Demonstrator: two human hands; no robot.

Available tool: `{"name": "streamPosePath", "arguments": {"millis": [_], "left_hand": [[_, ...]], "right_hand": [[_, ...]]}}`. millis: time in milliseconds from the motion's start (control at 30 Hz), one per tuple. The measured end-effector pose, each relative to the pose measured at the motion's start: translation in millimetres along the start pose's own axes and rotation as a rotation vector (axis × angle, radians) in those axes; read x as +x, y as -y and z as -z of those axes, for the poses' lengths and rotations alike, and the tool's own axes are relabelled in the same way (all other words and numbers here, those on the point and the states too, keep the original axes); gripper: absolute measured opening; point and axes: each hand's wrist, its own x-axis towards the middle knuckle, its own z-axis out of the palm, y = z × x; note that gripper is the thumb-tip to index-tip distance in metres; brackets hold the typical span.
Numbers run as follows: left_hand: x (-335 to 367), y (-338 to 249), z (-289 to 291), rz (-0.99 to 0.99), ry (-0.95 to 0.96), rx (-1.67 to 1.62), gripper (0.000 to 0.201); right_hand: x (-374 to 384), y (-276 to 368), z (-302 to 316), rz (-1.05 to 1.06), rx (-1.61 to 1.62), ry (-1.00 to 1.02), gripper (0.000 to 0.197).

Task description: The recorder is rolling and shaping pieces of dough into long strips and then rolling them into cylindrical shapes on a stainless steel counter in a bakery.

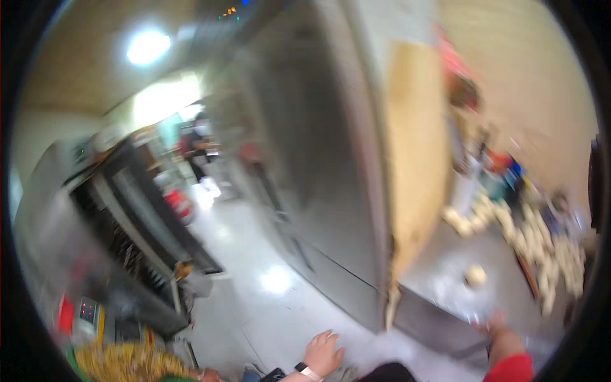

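Note:
My left hand [323,354], with a light band at the wrist, hangs over the floor at the bottom middle. Its fingers are apart and it holds nothing. At the lower right my right hand [495,323] reaches from a red sleeve to the near edge of a steel worktable [433,270]. Motion smears its fingers. Beyond it, a round cream dough ball [475,275] lies alone on a floury patch. Several long cream dough pieces [547,248] are heaped farther right and back, beside a thin brown stick [527,277].
A tall steel cabinet [305,146] and a wooden panel [414,159] stand left of the worktable. An oven-like unit with an open door [159,204] lines the left side. A person in yellow patterned clothing [127,361] is close at lower left; another person [198,146] stands down the aisle.

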Motion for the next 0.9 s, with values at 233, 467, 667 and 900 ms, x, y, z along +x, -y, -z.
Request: {"name": "streamPosePath", "arguments": {"millis": [233, 467, 667, 900], "left_hand": [[33.9, -87.4, -25.7, -0.368, 1.025, -0.599, 0.059], [111.9, -130.0, -58.9, -0.424, 0.875, -0.174, 0.052], [248.4, -283.6, -91.2, -0.646, 0.257, 0.166, 0.060], [349.2, -334.2, -164.9, -0.590, 0.420, 0.187, 0.067]], "right_hand": [[25.1, 11.8, 4.2, -0.549, 0.751, 0.374, 0.127], [4.3, 4.9, -18.7, -0.587, 0.815, 0.346, 0.125], [-30.5, -1.5, -38.8, -0.410, 0.826, 0.100, 0.107], [16.4, -122.2, -60.4, -0.568, 0.726, -0.530, 0.080]]}}
